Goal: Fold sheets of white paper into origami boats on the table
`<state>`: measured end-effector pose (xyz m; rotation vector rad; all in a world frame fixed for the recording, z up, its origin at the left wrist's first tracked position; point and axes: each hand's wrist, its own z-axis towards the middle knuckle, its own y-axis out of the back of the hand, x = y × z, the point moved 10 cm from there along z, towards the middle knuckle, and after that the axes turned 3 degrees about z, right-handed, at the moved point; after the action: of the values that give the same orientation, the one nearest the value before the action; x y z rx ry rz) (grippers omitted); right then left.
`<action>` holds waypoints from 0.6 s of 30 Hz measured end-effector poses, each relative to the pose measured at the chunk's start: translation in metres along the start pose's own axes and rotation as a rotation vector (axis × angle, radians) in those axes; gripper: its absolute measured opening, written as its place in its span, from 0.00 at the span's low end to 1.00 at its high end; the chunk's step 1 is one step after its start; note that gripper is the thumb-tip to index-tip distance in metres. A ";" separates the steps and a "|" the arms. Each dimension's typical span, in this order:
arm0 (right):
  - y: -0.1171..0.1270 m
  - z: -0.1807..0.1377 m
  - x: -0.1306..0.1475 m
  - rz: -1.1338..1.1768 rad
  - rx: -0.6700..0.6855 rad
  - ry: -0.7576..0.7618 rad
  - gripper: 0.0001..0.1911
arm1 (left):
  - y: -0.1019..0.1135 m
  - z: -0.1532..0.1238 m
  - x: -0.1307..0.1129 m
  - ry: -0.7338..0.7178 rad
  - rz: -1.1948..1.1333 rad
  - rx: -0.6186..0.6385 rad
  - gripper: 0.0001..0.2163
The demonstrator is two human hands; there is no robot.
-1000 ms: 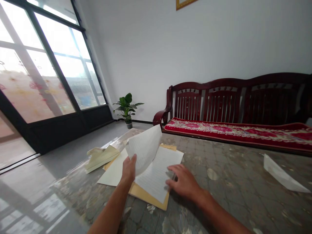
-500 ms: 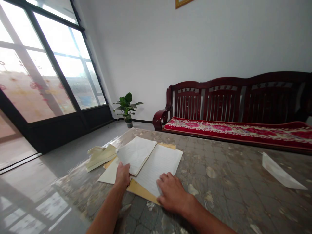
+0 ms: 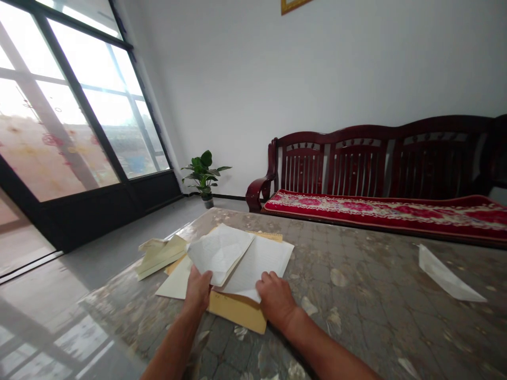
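Note:
My left hand point(image 3: 198, 290) is closed on the near-left edge of some white paper pages point(image 3: 222, 250), which are turned over toward the left. A white lined sheet point(image 3: 261, 258) lies to their right, its near edge raised and curling. Its near-right corner is pinched in my right hand point(image 3: 277, 298). Beneath the sheet, a tan cover or backing point(image 3: 237, 311) shows along the near side. Left of my left hand, a cream sheet point(image 3: 174, 282) lies partly under the pages. What my fingertips press from below is hidden.
A folded cream paper point(image 3: 160, 256) lies near the table's left edge, and a folded white paper point(image 3: 447, 274) rests far right. The patterned tabletop point(image 3: 356, 316) spreads around. Behind stand a dark red wooden bench point(image 3: 336, 163), a potted plant point(image 3: 204, 171) and a glazed door point(image 3: 79, 105).
My right hand has shifted slightly up and pulled the lined sheet's near edge off the tan cover, exposing more of it. My left hand keeps its hold. The view has moved a little.

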<state>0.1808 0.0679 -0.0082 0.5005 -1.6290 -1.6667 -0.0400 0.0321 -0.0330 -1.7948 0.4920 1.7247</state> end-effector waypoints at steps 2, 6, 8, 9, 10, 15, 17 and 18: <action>0.013 -0.005 -0.032 0.062 -0.089 -0.057 0.12 | -0.001 -0.005 0.003 0.009 -0.039 0.017 0.32; 0.063 -0.039 -0.107 0.195 -0.433 -0.118 0.11 | -0.004 -0.015 0.014 0.046 -0.057 0.056 0.31; 0.088 -0.066 -0.139 0.231 -0.601 -0.134 0.11 | -0.006 -0.023 0.015 0.048 -0.014 0.079 0.30; 0.097 -0.079 -0.150 0.232 -0.658 -0.125 0.11 | -0.006 -0.027 0.015 0.044 0.018 0.082 0.30; 0.106 -0.093 -0.157 0.215 -0.707 -0.118 0.11 | -0.005 -0.031 0.014 0.040 0.052 0.080 0.30; 0.107 -0.138 -0.150 0.004 -0.575 -0.012 0.15 | 0.009 -0.049 0.011 0.040 0.215 0.057 0.35; 0.092 -0.149 -0.140 -0.082 -0.460 0.021 0.19 | 0.015 -0.051 0.016 0.054 0.225 0.043 0.38; 0.085 -0.153 -0.137 -0.110 -0.415 0.028 0.21 | 0.017 -0.050 0.019 0.063 0.223 0.038 0.38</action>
<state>0.3998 0.0702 0.0266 0.4048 -1.2052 -2.0038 -0.0106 -0.0103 -0.0558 -1.8283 0.7722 1.7960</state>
